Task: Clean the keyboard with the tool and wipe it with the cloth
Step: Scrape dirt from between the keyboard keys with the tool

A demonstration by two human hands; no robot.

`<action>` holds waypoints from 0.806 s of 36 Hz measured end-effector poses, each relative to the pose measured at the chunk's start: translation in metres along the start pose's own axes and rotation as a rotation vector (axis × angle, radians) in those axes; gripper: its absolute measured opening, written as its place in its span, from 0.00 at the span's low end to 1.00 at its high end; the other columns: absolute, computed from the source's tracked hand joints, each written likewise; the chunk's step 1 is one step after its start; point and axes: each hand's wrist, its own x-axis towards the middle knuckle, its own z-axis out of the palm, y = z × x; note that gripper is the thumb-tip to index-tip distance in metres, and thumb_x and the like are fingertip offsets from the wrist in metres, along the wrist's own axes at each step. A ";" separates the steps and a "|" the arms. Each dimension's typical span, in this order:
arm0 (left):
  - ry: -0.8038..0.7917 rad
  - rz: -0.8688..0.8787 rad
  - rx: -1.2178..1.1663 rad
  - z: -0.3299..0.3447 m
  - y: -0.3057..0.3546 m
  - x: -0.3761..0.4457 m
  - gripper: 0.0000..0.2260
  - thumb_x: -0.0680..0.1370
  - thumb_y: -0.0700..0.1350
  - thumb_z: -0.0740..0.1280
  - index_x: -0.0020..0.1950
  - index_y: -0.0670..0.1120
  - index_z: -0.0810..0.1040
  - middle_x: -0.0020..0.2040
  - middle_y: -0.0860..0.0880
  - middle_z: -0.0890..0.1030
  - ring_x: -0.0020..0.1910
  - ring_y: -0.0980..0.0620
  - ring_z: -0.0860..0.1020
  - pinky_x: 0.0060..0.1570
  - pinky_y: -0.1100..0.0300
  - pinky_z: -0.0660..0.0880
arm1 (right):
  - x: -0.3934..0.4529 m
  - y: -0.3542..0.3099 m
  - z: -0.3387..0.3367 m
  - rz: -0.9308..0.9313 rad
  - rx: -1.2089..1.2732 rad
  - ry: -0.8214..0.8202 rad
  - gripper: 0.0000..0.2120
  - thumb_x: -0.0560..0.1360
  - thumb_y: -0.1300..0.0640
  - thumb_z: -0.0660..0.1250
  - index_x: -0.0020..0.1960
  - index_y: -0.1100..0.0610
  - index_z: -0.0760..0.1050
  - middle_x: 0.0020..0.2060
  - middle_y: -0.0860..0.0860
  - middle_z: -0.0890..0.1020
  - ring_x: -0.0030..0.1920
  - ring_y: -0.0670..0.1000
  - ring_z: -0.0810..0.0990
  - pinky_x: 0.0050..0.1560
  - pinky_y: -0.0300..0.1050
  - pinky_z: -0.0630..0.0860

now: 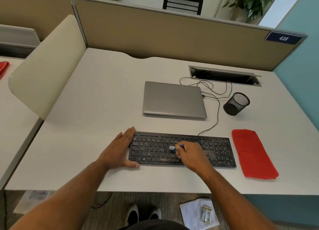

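Note:
A black keyboard [219, 150] lies near the front edge of the white desk [96, 95]. Pale crumbs speckle its right half and its space bar. My right hand [192, 154] grips a small blue brush [173, 147] whose white bristles touch the middle keys. My left hand [119, 149] lies flat with straight fingers against the keyboard's left end, thumb along the front edge. A red cloth [252, 154] lies folded on the desk just right of the keyboard, touched by neither hand.
A closed grey laptop [174, 99] sits behind the keyboard. A black mesh pen cup [236, 103] lies tipped at the right, beside black cables [215, 95] and a cable slot [224, 76]. Tan partitions [172, 33] wall the back. Papers [198, 214] lie on the floor.

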 end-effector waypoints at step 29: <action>0.000 -0.018 -0.013 0.000 0.001 0.001 0.65 0.64 0.81 0.68 0.84 0.52 0.34 0.84 0.56 0.37 0.81 0.62 0.36 0.78 0.63 0.33 | 0.034 -0.006 -0.021 0.078 0.285 0.060 0.09 0.83 0.59 0.64 0.51 0.58 0.82 0.38 0.51 0.86 0.39 0.48 0.86 0.47 0.43 0.84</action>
